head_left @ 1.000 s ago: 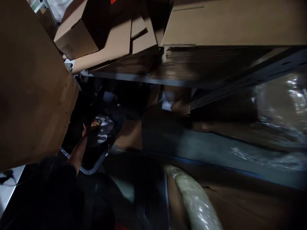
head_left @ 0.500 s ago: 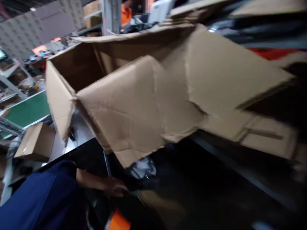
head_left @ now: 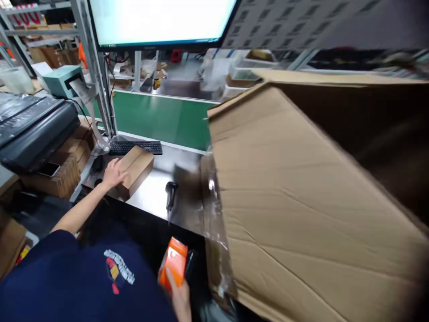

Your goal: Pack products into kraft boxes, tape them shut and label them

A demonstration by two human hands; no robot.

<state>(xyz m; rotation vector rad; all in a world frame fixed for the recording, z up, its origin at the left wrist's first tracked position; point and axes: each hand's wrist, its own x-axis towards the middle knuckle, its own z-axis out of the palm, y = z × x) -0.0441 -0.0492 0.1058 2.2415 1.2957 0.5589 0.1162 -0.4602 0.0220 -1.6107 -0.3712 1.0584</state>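
My left hand point(head_left: 115, 173) reaches out over the metal worktop and rests on a small brown cardboard box point(head_left: 138, 166), its fingers spread over the near left part. Low in the picture, close to my body, my right hand point(head_left: 180, 295) is closed around a small glossy orange box-shaped item point(head_left: 174, 261), thumb on its front. What this item is exactly I cannot make out. A black handheld scanner point(head_left: 170, 195) lies on the worktop between both hands, right of the cardboard box.
A large open cardboard carton point(head_left: 284, 201) fills the right side. Behind the worktop runs a green conveyor belt point(head_left: 161, 117), with a monitor point(head_left: 161, 22) above. A keyboard point(head_left: 150, 146) and a mouse point(head_left: 97, 163) lie near the box. At left, a black roll point(head_left: 40, 129) sits over stacked cardboard.
The view has swung left, from the large carton to the worktop. My left hand now touches the small cardboard box, which earlier had no hand on it. The orange item shows more fully.
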